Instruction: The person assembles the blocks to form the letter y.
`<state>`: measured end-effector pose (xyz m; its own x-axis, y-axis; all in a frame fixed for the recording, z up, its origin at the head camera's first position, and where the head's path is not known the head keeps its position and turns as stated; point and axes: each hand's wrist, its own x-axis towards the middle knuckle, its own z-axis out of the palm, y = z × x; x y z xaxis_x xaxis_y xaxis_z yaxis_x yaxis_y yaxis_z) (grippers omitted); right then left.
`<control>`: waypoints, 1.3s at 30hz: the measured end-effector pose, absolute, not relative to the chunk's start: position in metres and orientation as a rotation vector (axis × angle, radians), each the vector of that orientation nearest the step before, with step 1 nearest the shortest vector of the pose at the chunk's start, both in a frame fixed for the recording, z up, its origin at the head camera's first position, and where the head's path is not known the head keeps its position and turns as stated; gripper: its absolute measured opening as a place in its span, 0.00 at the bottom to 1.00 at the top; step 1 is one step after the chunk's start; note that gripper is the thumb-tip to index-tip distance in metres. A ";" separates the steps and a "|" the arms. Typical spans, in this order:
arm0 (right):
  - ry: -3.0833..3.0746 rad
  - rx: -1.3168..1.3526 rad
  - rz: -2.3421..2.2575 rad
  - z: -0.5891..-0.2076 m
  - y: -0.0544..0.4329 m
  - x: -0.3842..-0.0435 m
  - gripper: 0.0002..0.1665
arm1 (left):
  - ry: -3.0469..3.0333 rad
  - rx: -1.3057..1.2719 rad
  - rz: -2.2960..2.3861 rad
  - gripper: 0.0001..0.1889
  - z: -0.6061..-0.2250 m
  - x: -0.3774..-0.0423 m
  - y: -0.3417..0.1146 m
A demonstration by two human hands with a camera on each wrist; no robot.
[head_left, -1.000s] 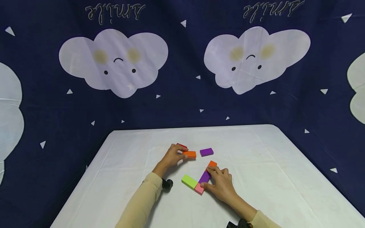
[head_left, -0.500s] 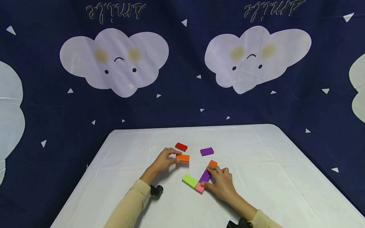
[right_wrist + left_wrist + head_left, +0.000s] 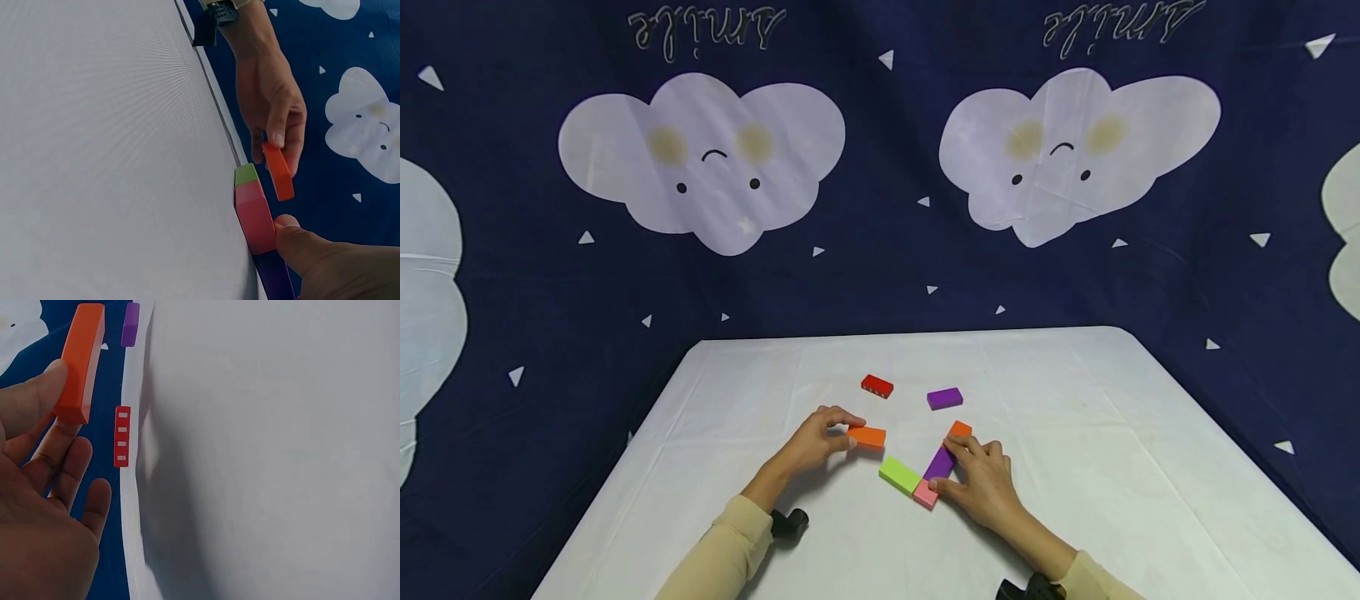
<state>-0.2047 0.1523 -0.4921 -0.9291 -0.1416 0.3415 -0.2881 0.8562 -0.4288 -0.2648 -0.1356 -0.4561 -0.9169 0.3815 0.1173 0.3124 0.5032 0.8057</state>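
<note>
My left hand (image 3: 812,442) pinches an orange block (image 3: 867,437) by its left end, between thumb and fingers. The left wrist view shows this block raised off the white table. To its right on the table, a lime green block (image 3: 899,475) meets a pink block (image 3: 926,494) at a corner. From the pink one a purple block (image 3: 938,463) and another orange block (image 3: 959,429) run on in a slanting line. My right hand (image 3: 981,483) holds this line at the purple block, thumb at the pink end and fingertips near the orange end. Its fingers partly cover the purple block.
A red block (image 3: 877,386) with small white marks along its side lies farther back on the white table (image 3: 1075,400). Right of it lies a separate purple block (image 3: 944,398). Behind the table hangs a dark blue curtain (image 3: 880,300) with clouds.
My left hand has carried the orange block left and toward me, away from the red block, which now shows fully. My right hand has stayed in place on the line of blocks.
</note>
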 end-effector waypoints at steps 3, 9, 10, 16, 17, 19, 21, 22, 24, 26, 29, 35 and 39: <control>-2.742 0.321 0.699 -0.491 0.153 -0.205 0.41 | 2.622 0.642 1.403 0.14 -0.456 -0.261 -0.139; -2.743 0.319 0.692 -0.491 0.152 -0.205 0.41 | 2.593 0.700 1.388 0.13 -0.460 -0.256 -0.144; -2.739 0.320 0.691 -0.492 0.152 -0.205 0.41 | 2.596 0.709 1.382 0.13 -0.461 -0.256 -0.145; -2.714 0.325 0.686 -0.493 0.152 -0.204 0.41 | 2.599 0.773 1.349 0.14 -0.463 -0.255 -0.146; -2.713 0.326 0.687 -0.493 0.152 -0.204 0.41 | 2.597 0.776 1.346 0.14 -0.464 -0.255 -0.146; -2.711 0.326 0.693 -0.493 0.152 -0.204 0.41 | 2.601 0.780 1.335 0.14 -0.464 -0.255 -0.146; -2.711 0.326 0.694 -0.493 0.152 -0.204 0.41 | 2.604 0.769 1.327 0.14 -0.465 -0.255 -0.146; -2.709 0.327 0.694 -0.493 0.152 -0.204 0.41 | 2.609 0.770 1.322 0.14 -0.465 -0.255 -0.146; -2.710 0.328 0.693 -0.493 0.152 -0.204 0.41 | 2.626 0.783 1.306 0.14 -0.466 -0.256 -0.145; -2.714 0.328 0.693 -0.493 0.152 -0.205 0.41 | 2.636 0.781 1.292 0.14 -0.467 -0.257 -0.144; -2.720 0.327 0.694 -0.492 0.152 -0.205 0.41 | 2.640 0.783 1.280 0.14 -0.468 -0.257 -0.143; -2.712 0.334 0.698 -0.493 0.152 -0.205 0.41 | 2.643 0.774 1.255 0.15 -0.467 -0.258 -0.140; -2.723 0.327 0.702 -0.492 0.152 -0.205 0.41 | 2.662 0.761 1.241 0.15 -0.467 -0.255 -0.139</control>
<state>-0.2050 0.1522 -0.4923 -0.9262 -0.1411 0.3497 -0.2925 0.8541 -0.4300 -0.2551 -0.1389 -0.4672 -0.8688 0.4827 0.1102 0.3948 0.5410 0.7426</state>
